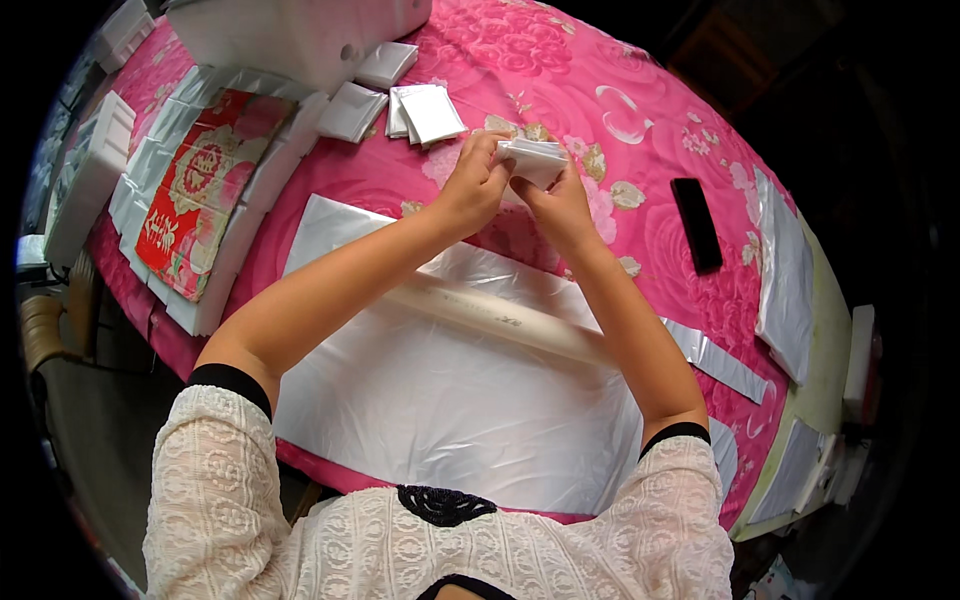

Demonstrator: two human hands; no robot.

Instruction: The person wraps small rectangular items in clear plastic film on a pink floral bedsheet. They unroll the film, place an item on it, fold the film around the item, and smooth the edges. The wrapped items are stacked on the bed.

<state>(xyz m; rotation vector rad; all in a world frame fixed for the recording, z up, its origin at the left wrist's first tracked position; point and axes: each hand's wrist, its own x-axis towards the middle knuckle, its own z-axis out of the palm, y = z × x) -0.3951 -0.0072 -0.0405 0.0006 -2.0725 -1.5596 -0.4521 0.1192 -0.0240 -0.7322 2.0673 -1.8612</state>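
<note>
Both my hands hold one small folded packet of silvery-white plastic film [537, 152] above the pink cloth. My left hand [478, 182] closes on its left end, fingers bent over the edge. From the right, my right hand [558, 205] grips it with the thumb against its near side. Below my forearms, a large sheet of white plastic film [450, 400] lies spread out. A long cream-coloured tube [500, 318] rests across that sheet, partly hidden by my right forearm. Beyond my left hand lie several similar folded packets [428, 112].
A white foam box [290, 40] stands at the back left. Left of me, a red printed bag [205, 190] lies on stacked white film. A black phone [696, 225] rests on the flowered pink tablecloth [640, 140] at right. Plastic sheets [785, 285] lie near the right edge.
</note>
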